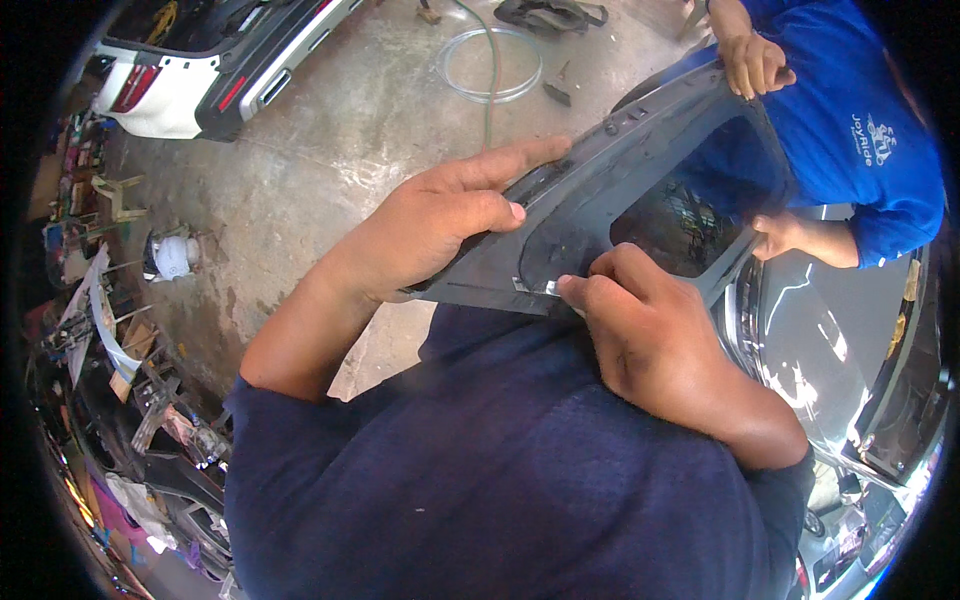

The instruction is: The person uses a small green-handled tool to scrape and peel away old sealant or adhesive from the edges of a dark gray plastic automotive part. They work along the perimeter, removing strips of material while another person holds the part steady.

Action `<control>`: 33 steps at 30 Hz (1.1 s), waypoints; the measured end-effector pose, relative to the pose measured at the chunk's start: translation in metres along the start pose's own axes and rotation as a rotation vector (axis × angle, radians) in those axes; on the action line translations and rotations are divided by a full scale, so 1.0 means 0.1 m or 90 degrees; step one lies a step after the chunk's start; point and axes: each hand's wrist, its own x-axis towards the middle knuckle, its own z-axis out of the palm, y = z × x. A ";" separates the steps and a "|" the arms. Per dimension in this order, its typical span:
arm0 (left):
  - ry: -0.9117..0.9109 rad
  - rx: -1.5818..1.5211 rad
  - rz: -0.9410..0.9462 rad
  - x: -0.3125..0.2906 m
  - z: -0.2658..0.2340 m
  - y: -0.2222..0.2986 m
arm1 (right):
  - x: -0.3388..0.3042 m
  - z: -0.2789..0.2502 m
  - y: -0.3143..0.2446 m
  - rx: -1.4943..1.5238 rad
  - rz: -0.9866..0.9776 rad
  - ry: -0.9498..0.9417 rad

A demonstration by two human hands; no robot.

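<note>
A person's left hand grasps the long side edge of a dark grey panel, thumb on its face and index finger stretched along the rim. The panel is held up off the floor, tilted, in front of the person's navy shirt. The right hand has its fingers curled at the near edge, touching a small pale piece; whether they pinch it cannot be told. Beyond both grips, at the far end, a co-worker's upper hand and lower hand hold the panel's corners, framing a dark window area. Left of the left grip, concrete floor gives the widest room; right of the right hand, a shiny car surface sits close.
</note>
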 end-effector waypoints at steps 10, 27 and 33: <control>-0.002 0.047 0.012 -0.06 0.02 0.06 | -0.03 0.04 0.05 -0.029 -0.025 0.015; 0.016 0.064 -0.055 -0.14 -0.04 -0.04 | 0.03 0.14 0.06 -0.031 -0.071 0.016; 0.003 0.032 0.009 -0.20 0.02 -0.13 | -0.04 0.00 0.06 -0.038 -0.047 -0.034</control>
